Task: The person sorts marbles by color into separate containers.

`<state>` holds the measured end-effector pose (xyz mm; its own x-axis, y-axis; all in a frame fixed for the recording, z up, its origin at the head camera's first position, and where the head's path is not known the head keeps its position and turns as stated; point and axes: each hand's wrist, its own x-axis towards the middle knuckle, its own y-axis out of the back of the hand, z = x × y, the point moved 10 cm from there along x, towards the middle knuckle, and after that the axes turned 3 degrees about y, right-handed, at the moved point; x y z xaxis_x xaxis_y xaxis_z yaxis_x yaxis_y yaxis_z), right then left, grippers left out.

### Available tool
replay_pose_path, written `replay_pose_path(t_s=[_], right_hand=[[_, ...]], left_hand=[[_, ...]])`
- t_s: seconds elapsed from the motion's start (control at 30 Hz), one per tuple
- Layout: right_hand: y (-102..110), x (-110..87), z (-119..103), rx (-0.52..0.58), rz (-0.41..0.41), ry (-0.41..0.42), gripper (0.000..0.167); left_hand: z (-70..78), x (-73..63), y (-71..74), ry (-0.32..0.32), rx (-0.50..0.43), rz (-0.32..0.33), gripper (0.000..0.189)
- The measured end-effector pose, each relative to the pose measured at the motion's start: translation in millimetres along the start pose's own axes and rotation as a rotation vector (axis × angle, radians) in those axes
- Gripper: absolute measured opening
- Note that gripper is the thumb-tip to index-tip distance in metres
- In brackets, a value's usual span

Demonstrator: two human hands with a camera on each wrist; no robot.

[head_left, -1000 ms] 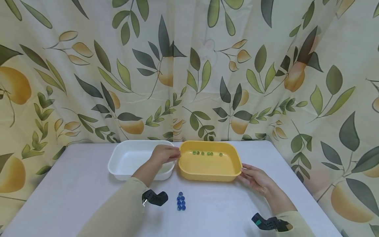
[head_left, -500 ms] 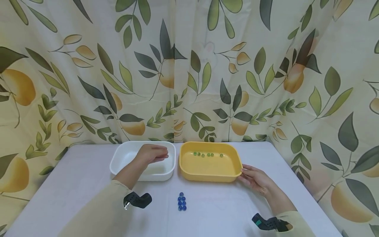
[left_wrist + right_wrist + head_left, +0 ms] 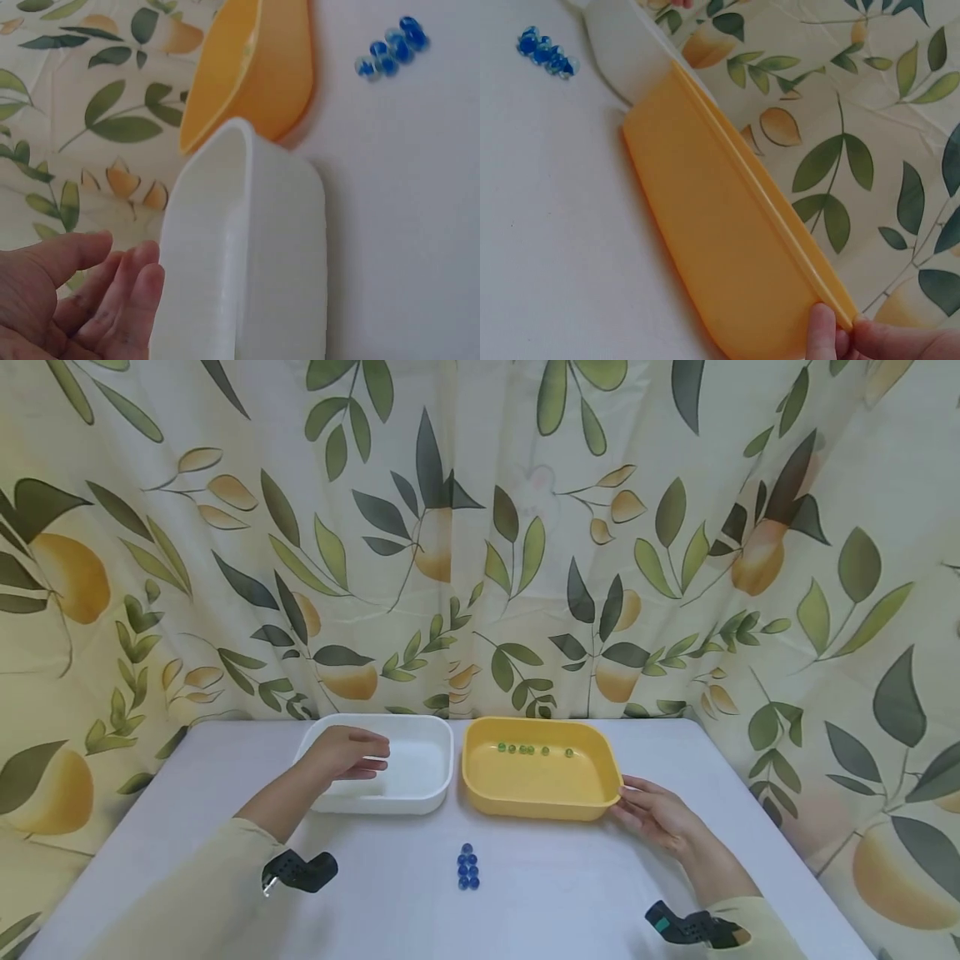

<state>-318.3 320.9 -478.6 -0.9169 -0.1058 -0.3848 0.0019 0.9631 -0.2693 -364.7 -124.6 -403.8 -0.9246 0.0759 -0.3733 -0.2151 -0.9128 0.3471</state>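
My left hand (image 3: 347, 753) is over the left part of the white tray (image 3: 420, 806), fingers loosely bent, nothing visible in them; in the left wrist view the thumb and fingertips (image 3: 150, 281) stand apart. At the right end of the yellow tray (image 3: 540, 806), my right hand (image 3: 663, 818) holds the corner; the right wrist view has its fingertips (image 3: 823, 319) at the rim. Several green marbles (image 3: 527, 750) lie in a loose row inside the yellow tray. Part of the white tray's inside is hidden by the left hand.
Several blue marbles (image 3: 467, 871) lie in a tight double column on the white tablecloth (image 3: 555, 893), in front of the trays. A curtain (image 3: 510, 568) printed with leaves and fruit hangs behind the table. The two trays stand side by side with a narrow gap.
My left hand has left the yellow tray's left edge and moved left over the white tray. The right hand stays at the yellow tray's corner. Some green marbles have shifted slightly within their row.
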Motion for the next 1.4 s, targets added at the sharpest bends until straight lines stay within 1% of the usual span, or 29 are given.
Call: replay_pose_path(t_s=[0.1,0.27,0.37,0.47,0.63,0.7,0.77,0.83,0.93,1.0,1.13,1.27,1.4], right_hand=[[4.2,-0.7,-4.0,0.007,-0.007,0.005,0.073],[14.0,-1.6,-8.3,0.021,0.008,0.012,0.073],[16.8,-1.2,-8.4,0.017,0.012,0.011,0.072],[15.7,0.3,-7.4,0.006,0.006,0.011,0.072],[11.5,2.2,-5.6,0.008,0.0,0.009,0.07],[10.3,2.7,-5.0,0.009,-0.005,0.011,0.07],[10.2,2.7,-4.1,0.009,0.003,0.01,0.069],[10.0,2.3,-3.2,0.002,0.01,0.009,0.07],[10.8,1.3,-2.2,-0.01,0.035,0.014,0.069],[10.2,0.4,-2.2,-0.022,0.044,0.023,0.069],[7.4,-1.7,-1.7,-0.044,0.052,0.042,0.068],[3.3,-3.7,1.2,-0.042,0.051,0.053,0.067],[1.4,-5.4,3.7,-0.038,0.07,0.064,0.066]], left_hand=[[1.6,-0.1,10.5,-0.003,0.026,0.004,0.038],[2.7,1.5,28.7,-0.001,0.089,0.02,0.04],[-1.2,3.0,45.0,-0.003,0.117,0.039,0.041],[-12.3,4.3,67.7,-0.005,0.145,0.081,0.042],[-38.6,2.5,105.4,-0.011,0.176,0.176,0.042],[-49.1,2.3,114.9,-0.019,0.173,0.196,0.043],[-58.3,2.5,121.0,-0.033,0.155,0.203,0.045],[-66.7,3.2,124.0,-0.041,0.142,0.206,0.047],[-77.3,4.8,123.8,-0.055,0.143,0.209,0.047],[-83.1,5.8,121.0,-0.063,0.163,0.214,0.047],[-93.2,5.2,111.9,-0.079,0.154,0.221,0.048],[-102.0,-0.2,105.4,-0.069,0.149,0.23,0.053],[-106.7,-3.3,104.3,-0.051,0.145,0.251,0.057]])
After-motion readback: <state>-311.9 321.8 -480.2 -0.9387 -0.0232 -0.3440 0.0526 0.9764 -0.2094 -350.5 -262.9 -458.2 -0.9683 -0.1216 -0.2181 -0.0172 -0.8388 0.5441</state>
